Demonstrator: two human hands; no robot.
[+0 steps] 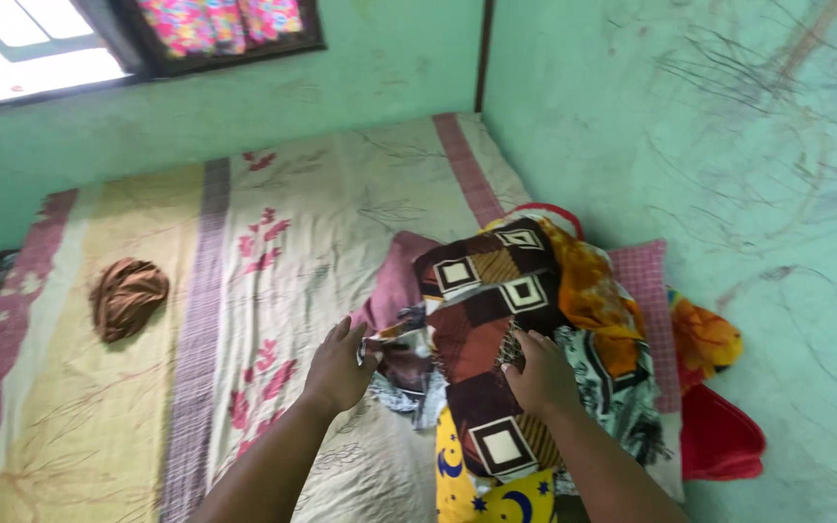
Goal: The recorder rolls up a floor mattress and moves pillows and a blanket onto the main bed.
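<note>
Two bare hands work at near edge of clothes pile on bed [147,407]. Left hand [339,368] pinches edge of patterned white cloth [409,383], fingers together on it. Right hand [538,373] lies flat on brown square-patterned cloth [481,291], fingers closed on fold. Yellow moon-print cloth [457,475] nearest, under pile. Orange cloth [593,291] and red cloth [719,436] right, by green wall [728,145]. Brown bundle [126,295] far left on bed, well apart.
</note>
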